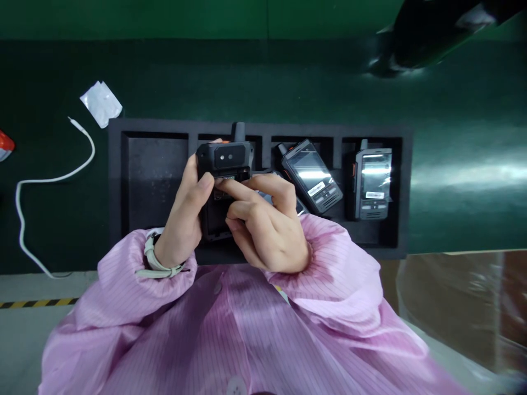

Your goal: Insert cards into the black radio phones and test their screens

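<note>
My left hand (pixel 183 214) is wrapped round the left side of a black handheld radio (pixel 229 156), its back turned up and its stubby antenna pointing away from me. The radio's rear compartment is uncovered. My right hand (pixel 269 225) reaches into that compartment with its index finger, the other fingers bent; whether anything small is between them is hidden. Beyond my right hand lies a tilted radio (pixel 312 175), screen up, in the black tray (pixel 265 130). Another radio (pixel 374 184) sits upright in the tray's right compartment. Part of one more screen shows behind my right fingers.
A white cable (pixel 53 180) curves over the green table at the left, near a small clear plastic bag (pixel 101 104). An orange-red object (pixel 5 145) is at the left edge. A dark, blurred object (pixel 428 35) juts in at the upper right.
</note>
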The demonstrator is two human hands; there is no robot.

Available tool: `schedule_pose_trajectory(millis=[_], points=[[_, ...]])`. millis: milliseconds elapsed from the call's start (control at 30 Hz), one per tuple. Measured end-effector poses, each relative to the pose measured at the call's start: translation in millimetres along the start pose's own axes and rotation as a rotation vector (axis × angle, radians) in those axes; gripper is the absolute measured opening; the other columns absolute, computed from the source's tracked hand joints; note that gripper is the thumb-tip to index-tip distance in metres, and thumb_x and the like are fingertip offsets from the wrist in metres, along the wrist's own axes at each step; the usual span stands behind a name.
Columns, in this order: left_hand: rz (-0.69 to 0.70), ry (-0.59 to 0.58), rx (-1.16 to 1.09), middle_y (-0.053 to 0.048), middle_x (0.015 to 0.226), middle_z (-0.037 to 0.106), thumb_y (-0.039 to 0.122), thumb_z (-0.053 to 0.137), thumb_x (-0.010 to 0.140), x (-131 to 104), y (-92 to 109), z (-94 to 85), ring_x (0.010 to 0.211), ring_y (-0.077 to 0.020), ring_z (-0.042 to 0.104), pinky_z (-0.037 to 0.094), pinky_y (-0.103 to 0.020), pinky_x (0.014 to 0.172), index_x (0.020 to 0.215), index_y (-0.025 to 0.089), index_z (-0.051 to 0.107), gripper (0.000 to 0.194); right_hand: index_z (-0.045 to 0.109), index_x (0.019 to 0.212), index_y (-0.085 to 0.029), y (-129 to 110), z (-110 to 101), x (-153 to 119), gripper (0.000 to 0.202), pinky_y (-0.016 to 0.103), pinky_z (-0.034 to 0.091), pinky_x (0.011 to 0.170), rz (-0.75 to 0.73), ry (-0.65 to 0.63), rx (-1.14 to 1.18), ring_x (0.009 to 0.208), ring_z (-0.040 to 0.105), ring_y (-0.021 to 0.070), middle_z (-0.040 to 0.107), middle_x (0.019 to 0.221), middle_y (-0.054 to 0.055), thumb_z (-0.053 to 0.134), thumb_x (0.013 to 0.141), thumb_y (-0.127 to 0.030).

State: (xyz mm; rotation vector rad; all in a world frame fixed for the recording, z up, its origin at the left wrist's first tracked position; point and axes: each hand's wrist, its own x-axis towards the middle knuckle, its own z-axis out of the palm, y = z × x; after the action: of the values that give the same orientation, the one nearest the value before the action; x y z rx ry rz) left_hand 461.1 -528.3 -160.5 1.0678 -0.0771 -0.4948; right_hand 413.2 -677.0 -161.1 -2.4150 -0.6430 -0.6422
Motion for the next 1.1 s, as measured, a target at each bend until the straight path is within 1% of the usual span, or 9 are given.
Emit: schedule_pose_trajectory(millis=[167, 233, 300, 400, 500, 733, 867, 967, 1100], points=[[0.068, 0.139, -0.067, -0.003, 0.115, 0.075, 0.035, 0.062, 0.097, 5.0, 10.8, 1.4, 0.137, -0.0282, 0.06, 0.048, -0.048, 0.117, 0.117, 0.026, 0.063, 0.022, 0.056, 0.101, -0.023, -3.5, -9.6, 7.9, 0.016, 0.045, 0.052, 0.101, 0.081, 0.05, 0.064, 0.12, 0.062, 0.0248, 0.073, 0.132, 0.008, 0.057, 0.093, -0.009], [0.094, 0.235, -0.059, 0.0, 0.104, 0.077, 0.031, 0.064, 0.095, 0.5, 24.6, -2.4, 0.125, -0.0283, 0.068, 0.054, -0.049, 0.109, 0.115, 0.028, 0.063, 0.02, 0.058, 0.097, -0.022, -6.9, -13.5, 14.5, 0.015, 0.043, 0.052, 0.098, 0.182, 0.161, 0.075, 0.115, 0.065, 0.0237, 0.076, 0.123, 0.009, 0.059, 0.093, -0.008], [0.109, 0.313, -0.022, 0.003, 0.102, 0.078, 0.029, 0.061, 0.095, -11.2, 41.6, -10.1, 0.113, -0.0261, 0.074, 0.06, -0.046, 0.098, 0.115, 0.031, 0.065, 0.021, 0.061, 0.093, -0.02, -9.4, -14.7, 22.6, 0.012, 0.041, 0.053, 0.093, 0.255, 0.172, 0.089, 0.103, 0.069, 0.0219, 0.078, 0.108, 0.007, 0.061, 0.093, -0.008], [0.166, 0.479, -0.02, 0.004, 0.099, 0.08, 0.032, 0.054, 0.096, -40.2, 63.1, -27.6, 0.09, -0.0197, 0.076, 0.065, -0.035, 0.076, 0.111, 0.031, 0.071, 0.023, 0.064, 0.087, -0.02, -8.6, -9.2, 40.8, 0.01, 0.036, 0.052, 0.079, 0.255, -0.042, 0.109, 0.086, 0.069, 0.0199, 0.075, 0.09, 0.003, 0.062, 0.095, -0.012], [0.156, 0.56, -0.032, 0.003, 0.101, 0.08, 0.036, 0.051, 0.097, -73.3, 70.6, -48.8, 0.089, -0.0183, 0.076, 0.067, -0.032, 0.073, 0.112, 0.029, 0.074, 0.029, 0.065, 0.085, -0.02, -5.8, 6.0, 73.3, 0.012, 0.034, 0.05, 0.071, 0.253, -0.215, 0.094, 0.077, 0.066, 0.019, 0.073, 0.084, 0.003, 0.061, 0.093, -0.013], [0.168, 0.705, -0.167, -0.006, 0.101, 0.081, 0.038, 0.061, 0.093, -126.6, 62.5, -85.1, 0.084, -0.0219, 0.079, 0.069, -0.035, 0.071, 0.111, 0.018, 0.075, 0.03, 0.073, 0.09, -0.017, -37.6, 62.9, 160.1, 0.019, 0.034, 0.054, 0.084, 0.192, -0.715, 0.1, 0.089, 0.072, 0.0214, 0.076, 0.093, 0.006, 0.059, 0.091, -0.005], [0.141, 0.749, -0.211, -0.009, 0.1, 0.081, 0.036, 0.062, 0.092, -141.2, 61.1, -88.0, 0.083, -0.0227, 0.08, 0.069, -0.037, 0.07, 0.112, 0.016, 0.072, 0.03, 0.075, 0.101, -0.012, -52.2, 76.8, 163.5, 0.026, 0.039, 0.057, 0.088, 0.321, -0.852, -0.054, 0.104, 0.073, 0.0299, 0.075, 0.106, 0.015, 0.055, 0.088, -0.001], [0.123, 0.694, -0.229, -0.009, 0.1, 0.081, 0.041, 0.061, 0.093, -140.8, 60.0, -84.6, 0.084, -0.0237, 0.08, 0.069, -0.038, 0.071, 0.111, 0.017, 0.072, 0.032, 0.075, 0.099, -0.014, -48.6, 78.3, 152.9, 0.024, 0.042, 0.057, 0.089, 0.425, -0.912, -0.101, 0.107, 0.073, 0.0329, 0.075, 0.104, 0.015, 0.06, 0.085, -0.002], [0.103, 0.562, -0.233, -0.01, 0.103, 0.081, 0.049, 0.056, 0.095, -121.8, 62.8, -71.6, 0.084, -0.0255, 0.08, 0.069, -0.04, 0.071, 0.117, 0.017, 0.069, 0.042, 0.073, 0.098, -0.014, -36.5, 72.0, 140.6, 0.017, 0.044, 0.057, 0.093, 0.466, -0.842, -0.091, 0.108, 0.072, 0.0326, 0.074, 0.11, 0.015, 0.07, 0.083, -0.006]])
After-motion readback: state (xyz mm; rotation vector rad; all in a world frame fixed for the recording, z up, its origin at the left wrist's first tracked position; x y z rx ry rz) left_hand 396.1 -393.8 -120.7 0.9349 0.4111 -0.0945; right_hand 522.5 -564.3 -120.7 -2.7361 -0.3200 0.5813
